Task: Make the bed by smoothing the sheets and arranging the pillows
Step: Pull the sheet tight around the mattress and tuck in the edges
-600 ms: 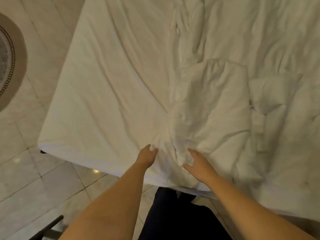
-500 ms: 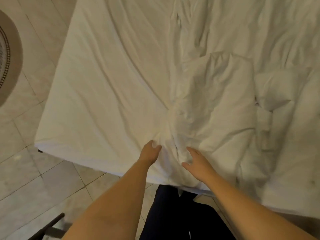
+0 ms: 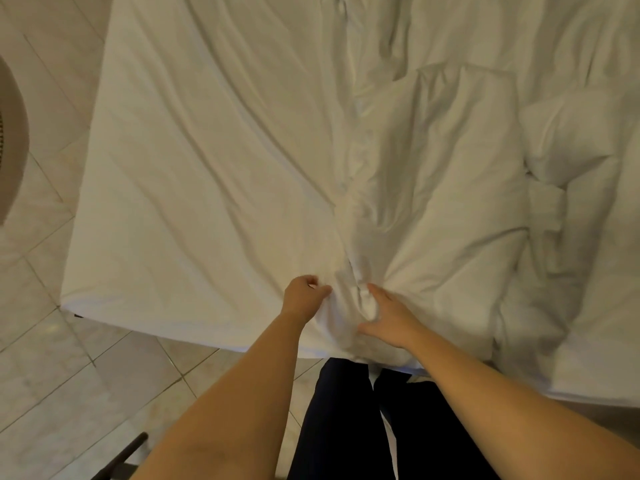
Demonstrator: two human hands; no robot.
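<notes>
A white sheet (image 3: 194, 188) lies stretched over the left half of the bed, creased in lines that run toward a bunch at the near edge. A rumpled white duvet (image 3: 443, 188) is heaped on the right half. My left hand (image 3: 303, 299) is closed on the bunched sheet at the near edge. My right hand (image 3: 388, 315) grips the bunched fabric just to its right, fingers curled into the fold. A puffy white lump (image 3: 571, 133), maybe a pillow, sits at the right among the folds.
Pale tiled floor (image 3: 52, 375) lies to the left and in front of the bed. A round rug edge (image 3: 10, 143) shows at far left. A dark bar (image 3: 121, 455) sits low on the floor. My dark trousers (image 3: 346, 427) stand against the bed's edge.
Both hands have closed in on the bunched fabric at the near edge. The right hand, open before, now curls into the fold. The view has shifted slightly.
</notes>
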